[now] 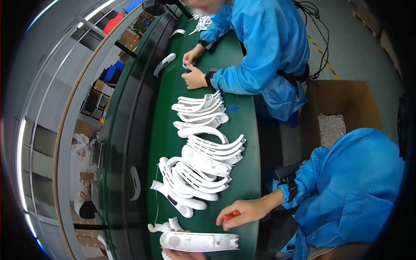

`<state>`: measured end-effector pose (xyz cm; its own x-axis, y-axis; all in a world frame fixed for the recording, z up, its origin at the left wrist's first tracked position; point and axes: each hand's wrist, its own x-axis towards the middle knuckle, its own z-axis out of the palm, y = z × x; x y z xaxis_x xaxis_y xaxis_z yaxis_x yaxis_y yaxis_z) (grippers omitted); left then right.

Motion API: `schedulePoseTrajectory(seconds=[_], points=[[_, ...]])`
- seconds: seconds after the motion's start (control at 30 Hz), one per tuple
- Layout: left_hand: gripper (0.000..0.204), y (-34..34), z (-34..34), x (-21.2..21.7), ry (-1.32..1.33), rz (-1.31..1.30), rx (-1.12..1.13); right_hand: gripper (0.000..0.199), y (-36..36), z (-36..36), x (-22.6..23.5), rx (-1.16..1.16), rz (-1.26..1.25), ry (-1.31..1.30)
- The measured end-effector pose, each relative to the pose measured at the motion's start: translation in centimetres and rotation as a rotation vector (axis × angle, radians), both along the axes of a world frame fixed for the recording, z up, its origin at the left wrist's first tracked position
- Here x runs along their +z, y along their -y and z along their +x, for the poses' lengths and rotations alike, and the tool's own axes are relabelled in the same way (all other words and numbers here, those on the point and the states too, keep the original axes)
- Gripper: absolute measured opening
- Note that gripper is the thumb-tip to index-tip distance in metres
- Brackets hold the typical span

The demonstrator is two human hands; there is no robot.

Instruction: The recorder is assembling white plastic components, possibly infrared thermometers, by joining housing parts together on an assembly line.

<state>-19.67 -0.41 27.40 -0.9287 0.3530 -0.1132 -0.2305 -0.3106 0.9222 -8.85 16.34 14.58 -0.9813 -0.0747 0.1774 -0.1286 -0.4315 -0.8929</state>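
My left hand (184, 255), at the bottom edge, grips a long white plastic shell (199, 242) with a patch of small holes near its rounded end. Much of that hand is cut off by the frame. My right hand (245, 213) is just above and to the right of the shell, fingers curled round a small orange-red object (232, 215) whose kind I cannot make out. Beside the held shell, partly behind it, lies another white plastic piece (167, 226). A pile of curved, slotted white plastic shells (201, 167) covers the green work surface (247, 186) beyond my hands.
Across the top, a co-worker in blue (268, 52) handles a small white part. More slotted shells (201, 108) lie between us. Single white shells (164, 65) rest near the dark side rail (130, 112). A cardboard box (346, 95) holding white scraps stands at right.
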Motion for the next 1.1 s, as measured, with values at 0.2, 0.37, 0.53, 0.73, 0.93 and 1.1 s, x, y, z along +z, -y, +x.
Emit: schedulePoseTrajectory(seconds=[0.2,0.37,0.53,0.73,0.93,1.1], points=[[0.056,3.3,5.5,-6.9,0.132,0.189,-0.073,0.028,2.0,2.3,2.6,0.081,0.227,-0.107],[0.066,3.0,11.3,-7.9,0.101,0.285,-0.088,0.023,3.1,4.2,2.2,-0.028,0.446,-0.067],[0.064,3.6,15.4,-10.3,0.042,0.050,-0.008,0.024,3.5,6.2,1.5,0.031,0.536,-0.032],[0.069,4.4,18.2,-10.3,0.092,0.261,0.080,0.031,2.9,6.2,2.7,0.145,0.392,-0.078],[0.080,5.4,21.8,-13.8,0.399,0.404,-0.023,0.036,1.7,2.9,3.4,0.053,0.042,-0.003],[0.077,3.1,22.6,-14.2,0.440,0.439,-0.008,0.039,3.3,0.9,4.2,0.124,-0.008,-0.046]])
